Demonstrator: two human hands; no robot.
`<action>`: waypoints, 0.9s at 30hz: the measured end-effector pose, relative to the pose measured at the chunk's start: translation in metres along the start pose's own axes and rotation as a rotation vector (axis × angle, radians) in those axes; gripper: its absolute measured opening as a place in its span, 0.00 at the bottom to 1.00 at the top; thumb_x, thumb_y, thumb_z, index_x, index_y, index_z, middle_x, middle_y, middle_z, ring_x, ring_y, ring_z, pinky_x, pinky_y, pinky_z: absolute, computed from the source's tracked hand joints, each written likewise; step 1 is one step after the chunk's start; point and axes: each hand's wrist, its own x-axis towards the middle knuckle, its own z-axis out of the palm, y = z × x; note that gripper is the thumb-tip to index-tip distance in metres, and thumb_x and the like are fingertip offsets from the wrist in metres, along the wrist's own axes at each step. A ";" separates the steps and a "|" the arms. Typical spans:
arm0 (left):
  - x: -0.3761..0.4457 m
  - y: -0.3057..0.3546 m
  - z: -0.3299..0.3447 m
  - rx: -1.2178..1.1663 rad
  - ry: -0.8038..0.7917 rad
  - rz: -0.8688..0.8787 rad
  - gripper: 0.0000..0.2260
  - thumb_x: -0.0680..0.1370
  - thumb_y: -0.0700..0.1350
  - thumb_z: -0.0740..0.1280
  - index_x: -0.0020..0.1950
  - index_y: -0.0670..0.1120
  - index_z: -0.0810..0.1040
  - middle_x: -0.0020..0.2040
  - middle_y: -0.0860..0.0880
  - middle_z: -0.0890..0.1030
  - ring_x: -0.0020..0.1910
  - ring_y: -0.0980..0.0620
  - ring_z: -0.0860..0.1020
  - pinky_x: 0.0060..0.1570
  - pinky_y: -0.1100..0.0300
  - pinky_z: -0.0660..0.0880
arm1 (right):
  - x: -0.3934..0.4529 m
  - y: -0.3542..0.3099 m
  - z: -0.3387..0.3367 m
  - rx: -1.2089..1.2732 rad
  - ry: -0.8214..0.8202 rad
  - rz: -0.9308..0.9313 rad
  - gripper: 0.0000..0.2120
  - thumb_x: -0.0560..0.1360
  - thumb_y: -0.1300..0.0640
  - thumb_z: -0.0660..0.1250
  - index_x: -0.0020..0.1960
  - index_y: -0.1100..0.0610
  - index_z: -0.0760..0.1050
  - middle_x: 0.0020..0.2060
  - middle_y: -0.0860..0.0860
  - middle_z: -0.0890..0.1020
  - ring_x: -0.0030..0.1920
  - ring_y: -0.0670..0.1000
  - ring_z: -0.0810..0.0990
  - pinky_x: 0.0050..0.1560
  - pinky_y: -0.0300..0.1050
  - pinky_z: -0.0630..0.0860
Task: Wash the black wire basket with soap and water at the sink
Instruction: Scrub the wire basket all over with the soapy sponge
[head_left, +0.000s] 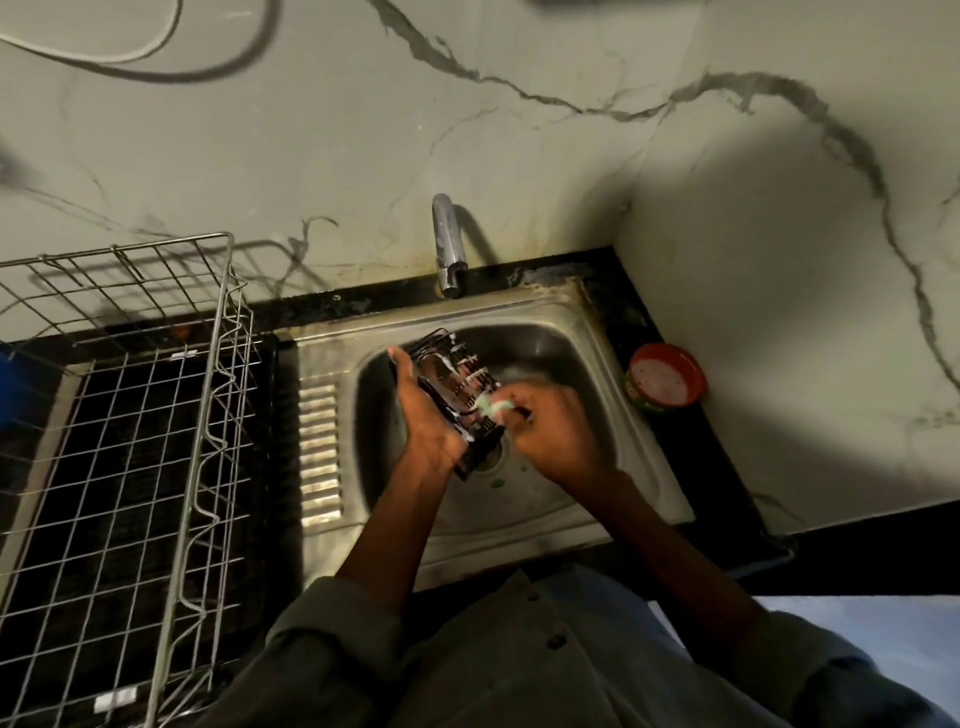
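Note:
The black wire basket (457, 379) is held tilted over the steel sink (597, 332). My left hand (423, 410) grips its left side from underneath. My right hand (550, 421) is closed on a pale green scrubber (493, 405) pressed against the basket's right edge. The basket's lower end is hidden behind my left hand. The chrome tap (447, 244) stands behind the sink; no water stream shows.
A large steel wire dish rack (156, 415) stands on the black counter to the left of the sink. A red bowl of soap (667, 376) sits on the counter at the sink's right, beside the marble wall. The sink's ribbed drainer (319, 452) lies between rack and basin.

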 end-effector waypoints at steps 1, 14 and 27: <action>0.002 0.002 -0.002 -0.002 0.039 -0.012 0.34 0.75 0.78 0.57 0.53 0.47 0.79 0.50 0.44 0.76 0.46 0.44 0.77 0.49 0.52 0.76 | 0.001 0.002 -0.001 -0.028 0.082 0.062 0.07 0.74 0.57 0.71 0.52 0.52 0.83 0.49 0.49 0.86 0.50 0.51 0.84 0.52 0.51 0.80; 0.018 0.010 -0.004 -0.127 0.194 -0.080 0.43 0.80 0.74 0.40 0.64 0.43 0.80 0.68 0.35 0.79 0.69 0.33 0.76 0.73 0.31 0.65 | -0.006 -0.001 0.011 0.381 0.101 0.085 0.09 0.77 0.67 0.67 0.54 0.56 0.75 0.54 0.52 0.77 0.56 0.49 0.78 0.57 0.41 0.74; -0.021 -0.019 0.026 0.199 0.114 -0.135 0.45 0.76 0.79 0.46 0.62 0.45 0.83 0.61 0.40 0.85 0.60 0.42 0.84 0.66 0.45 0.76 | 0.019 -0.010 0.005 0.583 0.137 0.325 0.06 0.82 0.59 0.63 0.58 0.54 0.74 0.53 0.53 0.82 0.48 0.53 0.84 0.46 0.48 0.81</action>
